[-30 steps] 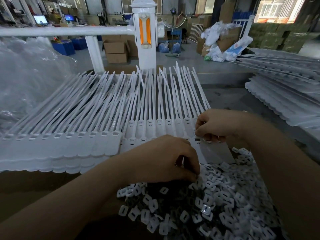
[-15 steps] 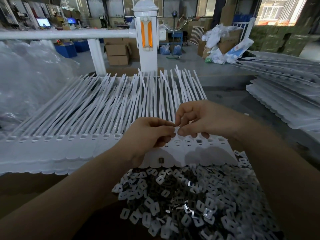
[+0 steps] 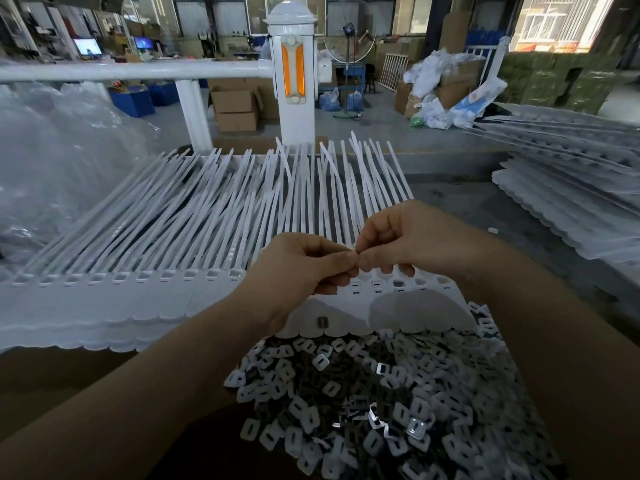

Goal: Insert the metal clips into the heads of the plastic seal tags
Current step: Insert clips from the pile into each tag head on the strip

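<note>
Two bare hands meet fingertip to fingertip, raised above a brown counter. The left hand and right hand both have curled fingers pinching at one shared spot; whatever they pinch is too small to make out. Directly beneath and beyond the hands lies a wide sheet of white plastic seal tags, heads nearest the person, straps fanning away. Below the hands, nearer the person, spreads a heap of small metal clips. One clip lies alone on the tags under the left hand. To the right, more tag sheets are stacked. Beyond stand a white railing post, cardboard boxes and a factory floor.
</note>
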`<state>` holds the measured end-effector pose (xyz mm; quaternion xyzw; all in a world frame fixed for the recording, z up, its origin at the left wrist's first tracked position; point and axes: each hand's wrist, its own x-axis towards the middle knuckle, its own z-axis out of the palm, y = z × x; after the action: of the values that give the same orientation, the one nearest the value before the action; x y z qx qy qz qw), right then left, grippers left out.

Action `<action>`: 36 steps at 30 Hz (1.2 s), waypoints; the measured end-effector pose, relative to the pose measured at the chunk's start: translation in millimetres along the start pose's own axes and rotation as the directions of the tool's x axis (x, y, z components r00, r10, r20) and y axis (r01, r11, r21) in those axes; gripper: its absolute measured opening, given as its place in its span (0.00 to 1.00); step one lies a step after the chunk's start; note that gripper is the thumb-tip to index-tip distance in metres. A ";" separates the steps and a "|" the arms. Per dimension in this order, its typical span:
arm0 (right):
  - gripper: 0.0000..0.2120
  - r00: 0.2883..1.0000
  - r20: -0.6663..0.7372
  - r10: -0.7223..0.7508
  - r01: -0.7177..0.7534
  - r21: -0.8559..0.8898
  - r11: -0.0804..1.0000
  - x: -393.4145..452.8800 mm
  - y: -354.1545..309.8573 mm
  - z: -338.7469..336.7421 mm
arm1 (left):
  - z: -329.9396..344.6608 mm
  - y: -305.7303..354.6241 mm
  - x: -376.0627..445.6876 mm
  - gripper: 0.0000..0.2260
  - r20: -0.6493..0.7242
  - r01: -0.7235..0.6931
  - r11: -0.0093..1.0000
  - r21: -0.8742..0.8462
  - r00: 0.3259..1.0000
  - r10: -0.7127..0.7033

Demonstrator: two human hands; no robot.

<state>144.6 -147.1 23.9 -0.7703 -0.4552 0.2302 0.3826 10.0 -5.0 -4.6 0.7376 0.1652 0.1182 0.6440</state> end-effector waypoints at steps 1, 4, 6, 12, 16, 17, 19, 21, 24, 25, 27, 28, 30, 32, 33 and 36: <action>0.02 1.000 0.010 0.008 -0.008 -0.003 1.000 -0.2 0.8 -0.2 | 1.1 -0.6 1.1 0.03 -0.007 -0.003 1.000 0.021 1.000 0.003; 0.02 0.999 0.010 0.033 -0.033 -0.006 0.999 -1.1 4.3 -2.2 | 5.5 -1.8 4.0 0.03 -0.010 0.003 0.998 0.070 1.000 -0.002; 0.01 0.999 0.006 0.045 -0.045 -0.018 0.999 -1.4 6.5 -3.5 | 8.6 -1.8 6.3 0.03 0.002 -0.001 0.995 0.099 1.000 0.000; 0.04 0.960 -0.242 0.141 -0.137 0.032 0.990 6.8 18.1 -4.7 | 10.9 4.2 16.6 0.03 0.013 -0.051 0.985 0.163 0.999 0.049; 0.04 0.909 -0.313 0.277 -0.277 0.046 0.960 12.6 28.7 -1.7 | 15.5 12.3 26.0 0.04 0.137 -0.084 0.944 0.319 0.990 0.041; 0.04 0.906 -0.304 0.296 -0.292 0.060 0.955 13.1 30.4 -1.3 | 18.3 14.8 29.8 0.04 0.168 -0.088 0.933 0.350 0.985 0.029; 0.03 0.904 -0.292 0.312 -0.302 0.078 0.950 13.4 33.1 -2.5 | 25.2 19.0 38.1 0.04 0.224 -0.096 0.905 0.414 0.975 0.000; 0.03 0.906 -0.278 0.320 -0.306 0.093 0.947 14.5 35.1 -4.3 | 31.3 20.8 45.8 0.05 0.277 -0.102 0.873 0.476 0.960 -0.038; 0.02 0.908 -0.257 0.331 -0.317 0.093 0.944 16.7 37.5 -4.4 | 37.7 21.2 53.5 0.10 0.328 -0.142 0.804 0.577 0.942 -0.070; 0.02 0.908 -0.253 0.334 -0.322 0.088 0.943 17.3 37.8 -3.9 | 39.6 21.0 54.3 0.11 0.335 -0.159 0.781 0.604 0.940 -0.067; 0.02 0.907 -0.250 0.338 -0.328 0.085 0.941 18.4 37.8 -2.8 | 41.5 20.3 54.9 0.13 0.339 -0.190 0.744 0.640 0.939 -0.052; 0.02 0.907 -0.252 0.339 -0.327 0.086 0.941 18.8 37.9 -2.5 | 42.2 19.6 55.4 0.14 0.340 -0.203 0.729 0.654 0.940 -0.043; 0.01 0.907 -0.255 0.336 -0.327 0.077 0.942 19.1 38.4 -2.4 | 43.6 18.3 56.6 0.16 0.340 -0.223 0.709 0.669 0.940 -0.026; 0.03 0.907 -0.261 0.332 -0.328 0.057 0.943 18.6 38.5 -2.2 | 43.9 16.9 57.0 0.15 0.345 -0.246 0.678 0.693 0.938 -0.013; 0.04 0.908 -0.264 0.326 -0.325 0.048 0.944 18.3 38.3 -2.2 | 43.6 16.7 56.6 0.15 0.348 -0.257 0.660 0.706 0.938 -0.007; 0.04 0.911 -0.262 0.318 -0.316 0.050 0.947 17.3 37.5 -2.4 | 42.2 16.3 55.2 0.13 0.357 -0.261 0.671 0.694 0.934 -0.006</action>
<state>174.3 -143.8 -4.7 -0.8567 -0.2679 0.1849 0.4002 78.5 -23.5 3.4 0.9516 0.0356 -0.0371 0.3032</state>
